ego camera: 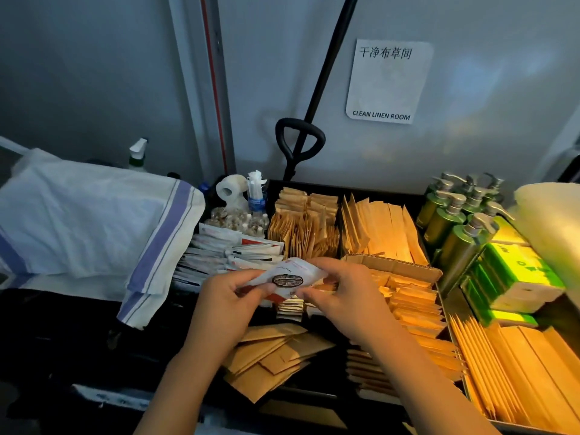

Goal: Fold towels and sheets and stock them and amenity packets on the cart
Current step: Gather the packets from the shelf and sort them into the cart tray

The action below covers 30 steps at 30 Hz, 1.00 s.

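Both my hands hold a small stack of white packets point(287, 276) with a dark oval print, just above the cart's black organiser tray point(314, 185). My left hand point(232, 296) pinches the stack's left end. My right hand point(337, 288) pinches its right end. More white and red packets point(232, 251) lie in rows in the left compartment. Brown paper amenity packets point(306, 226) fill the middle compartments. A white cloth with blue stripes point(94, 221) lies folded at the left.
Green pump bottles point(452, 215) and green-and-white boxes point(514, 274) stand at the right beside a white roll point(552, 221). Long brown packets point(518, 372) fill a tray at the lower right. A black handle point(299, 142) leans on the wall behind. A spray bottle point(138, 153) stands back left.
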Available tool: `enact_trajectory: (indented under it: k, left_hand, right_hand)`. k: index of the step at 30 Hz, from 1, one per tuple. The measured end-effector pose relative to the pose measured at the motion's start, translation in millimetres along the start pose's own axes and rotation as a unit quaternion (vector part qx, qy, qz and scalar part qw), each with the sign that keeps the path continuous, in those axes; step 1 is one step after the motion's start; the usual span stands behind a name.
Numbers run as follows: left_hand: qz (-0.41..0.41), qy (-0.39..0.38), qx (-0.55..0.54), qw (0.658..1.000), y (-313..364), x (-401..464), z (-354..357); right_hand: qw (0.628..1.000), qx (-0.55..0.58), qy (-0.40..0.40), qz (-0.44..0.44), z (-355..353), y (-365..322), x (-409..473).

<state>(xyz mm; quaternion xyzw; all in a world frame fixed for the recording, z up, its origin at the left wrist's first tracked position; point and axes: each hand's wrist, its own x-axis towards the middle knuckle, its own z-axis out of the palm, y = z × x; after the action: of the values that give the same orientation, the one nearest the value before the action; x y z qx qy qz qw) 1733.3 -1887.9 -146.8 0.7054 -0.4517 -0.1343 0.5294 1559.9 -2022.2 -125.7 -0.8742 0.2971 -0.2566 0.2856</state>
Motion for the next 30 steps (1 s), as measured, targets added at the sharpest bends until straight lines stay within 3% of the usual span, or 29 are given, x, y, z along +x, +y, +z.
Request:
enact_trajectory:
  k: [4,14,17,23,30]
  left_hand:
    - [-0.005,-0.001,-0.028,1.0,-1,9,-9]
    - [0.041,0.081,0.008,0.996,0,52,-39]
    - [0.05,0.082,-0.008,0.995,-7,68,-40]
    - [0.022,0.044,-0.004,0.999,-41,79,-33]
    - [0.016,0.022,0.0,1.0,-50,84,-31]
  right_hand:
    - [1.0,0.014,0.017,-0.018,9,-4,13]
    - [0.984,-0.065,0.092,-0.141,9,-41,55]
    - [0.986,-0.049,0.094,-0.129,13,-43,68]
    - [0.994,-0.065,0.025,-0.083,34,-26,77]
    - [0.994,-0.082,0.019,-0.066,41,-20,81]
